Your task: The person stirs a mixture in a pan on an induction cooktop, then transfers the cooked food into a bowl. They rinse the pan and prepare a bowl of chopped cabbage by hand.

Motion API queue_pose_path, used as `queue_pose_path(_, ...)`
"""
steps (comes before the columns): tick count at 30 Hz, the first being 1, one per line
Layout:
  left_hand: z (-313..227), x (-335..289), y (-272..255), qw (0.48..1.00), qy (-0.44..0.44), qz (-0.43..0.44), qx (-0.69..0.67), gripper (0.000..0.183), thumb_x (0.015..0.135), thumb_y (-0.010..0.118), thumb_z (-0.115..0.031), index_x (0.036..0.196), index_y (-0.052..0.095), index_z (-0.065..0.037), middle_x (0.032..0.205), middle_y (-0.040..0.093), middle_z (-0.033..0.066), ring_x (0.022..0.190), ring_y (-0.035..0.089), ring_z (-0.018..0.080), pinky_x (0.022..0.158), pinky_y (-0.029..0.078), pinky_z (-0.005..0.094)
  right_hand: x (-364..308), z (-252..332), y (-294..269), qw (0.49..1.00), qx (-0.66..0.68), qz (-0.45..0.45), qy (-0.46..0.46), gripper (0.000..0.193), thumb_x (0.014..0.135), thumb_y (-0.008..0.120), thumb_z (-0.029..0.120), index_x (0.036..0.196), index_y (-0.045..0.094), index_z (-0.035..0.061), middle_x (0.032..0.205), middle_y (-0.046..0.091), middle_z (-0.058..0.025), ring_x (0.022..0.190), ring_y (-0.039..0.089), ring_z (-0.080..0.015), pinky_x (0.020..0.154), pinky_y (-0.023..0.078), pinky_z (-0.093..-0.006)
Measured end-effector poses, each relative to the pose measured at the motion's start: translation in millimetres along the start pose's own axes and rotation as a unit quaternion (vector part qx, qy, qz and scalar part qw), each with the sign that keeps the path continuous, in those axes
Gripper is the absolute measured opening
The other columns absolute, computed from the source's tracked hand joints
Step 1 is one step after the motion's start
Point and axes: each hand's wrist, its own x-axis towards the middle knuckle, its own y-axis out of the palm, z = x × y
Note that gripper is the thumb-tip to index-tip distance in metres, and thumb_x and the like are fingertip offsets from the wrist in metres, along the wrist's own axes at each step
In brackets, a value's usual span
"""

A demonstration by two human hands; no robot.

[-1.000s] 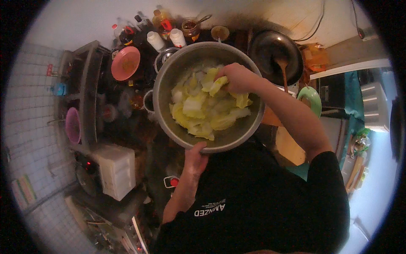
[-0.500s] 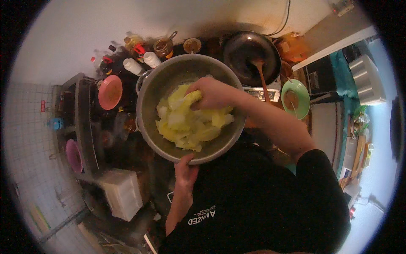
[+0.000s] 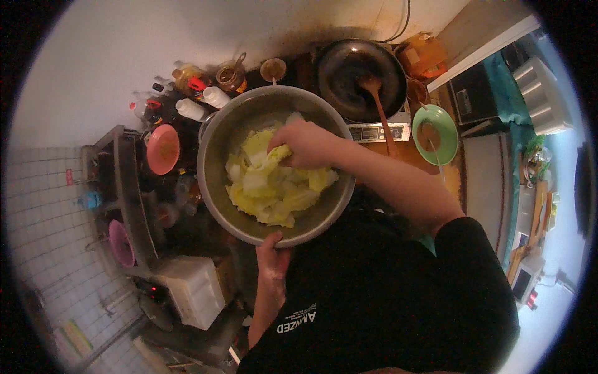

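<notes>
A large grey metal bowl (image 3: pixel 212 206) is tilted toward me, with a heap of pale yellow-green cabbage pieces (image 3: pixel 268 193) inside. My left hand (image 3: pixel 272 252) grips the near rim from below, its thumb over the edge. Reaching in over the right side, my right hand (image 3: pixel 302 144) has its fingers closed on some cabbage leaves at the top of the heap. Part of what it holds is hidden beneath the palm.
Behind the bowl stands a black wok (image 3: pixel 336 68) with a wooden spatula (image 3: pixel 381 115) in it. A green bowl (image 3: pixel 450 124) is at the right. Bottles (image 3: pixel 190 110) and a pink plate (image 3: pixel 163 149) stand to the left. Lower left is a white box (image 3: pixel 193 299).
The view has shifted and turned slightly, so the surroundings sit differently. My right hand stays on the cabbage in the bowl, and my left hand keeps its hold on the rim.
</notes>
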Motion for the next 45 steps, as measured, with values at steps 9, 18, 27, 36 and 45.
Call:
queue_pose_path(9, -4.7, -4.7, -1.1, 0.998, -0.055, -0.005, -0.016, 0.057, 0.085, 0.064, -0.003, 0.139, 0.046, -0.003, 0.134, 0.055, 0.0129, 0.123, 0.055, 0.0318, 0.105, 0.047, 0.0486, 7.7, 7.7, -24.9, 0.934, 0.311, 0.163, 0.071, 0.039, 0.08, 0.08, 0.026, 0.113, 0.072, 0.0071, 0.103, 0.075, -0.0083, 0.093, 0.07, -0.0218, 0.085, 0.054, -0.0361)
queue_pose_path(18, -5.1, -8.8, 6.4, 0.999, 0.013, 0.039, -0.02, 0.059, 0.085, 0.065, -0.005, 0.141, 0.043, -0.004, 0.137, 0.053, 0.0124, 0.127, 0.054, 0.0318, 0.107, 0.046, 0.0489, 51.4, 14.8, -3.6, 0.956, 0.012, 0.267, 0.121, 0.069, 0.082, 0.075, 0.048, 0.133, 0.059, 0.0055, 0.124, 0.066, -0.0169, 0.109, 0.066, -0.0279, 0.093, 0.053, -0.041)
queue_pose_path(27, -19.7, -17.5, 16.3, 0.999, 0.016, 0.044, -0.025, 0.062, 0.085, 0.065, -0.005, 0.142, 0.042, -0.006, 0.137, 0.054, 0.0108, 0.129, 0.053, 0.0289, 0.11, 0.043, 0.0447, 48.6, 45.8, 47.6, 0.97, -0.21, 0.116, 0.05, 0.097, 0.073, 0.078, 0.062, 0.155, 0.03, 0.039, 0.16, 0.024, -0.0238, 0.133, 0.043, -0.054, 0.103, 0.046, -0.0589)
queue_pose_path(36, -17.1, -4.1, 6.2, 0.999, 0.006, 0.047, -0.018, 0.064, 0.083, 0.068, -0.008, 0.142, 0.042, -0.004, 0.136, 0.055, 0.0117, 0.125, 0.056, 0.0291, 0.107, 0.046, 0.0458, 47.8, 56.3, 80.3, 0.937, -0.313, 0.153, 0.023, 0.105, 0.061, 0.09, 0.047, 0.152, 0.037, 0.0428, 0.166, 0.014, -0.0131, 0.145, 0.028, -0.0509, 0.101, 0.042, -0.0716)
queue_pose_path(45, -4.5, 11.0, -6.4, 0.996, -0.011, 0.038, -0.076, 0.07, 0.08, 0.064, 0.004, 0.145, 0.039, -0.004, 0.137, 0.053, 0.0132, 0.127, 0.053, 0.032, 0.109, 0.042, 0.0484, 78.0, 18.8, 71.7, 0.944, -0.283, 0.168, -0.033, 0.07, 0.066, 0.083, 0.011, 0.132, 0.061, 0.0206, 0.131, 0.056, -0.0134, 0.119, 0.058, -0.0381, 0.093, 0.054, -0.0483)
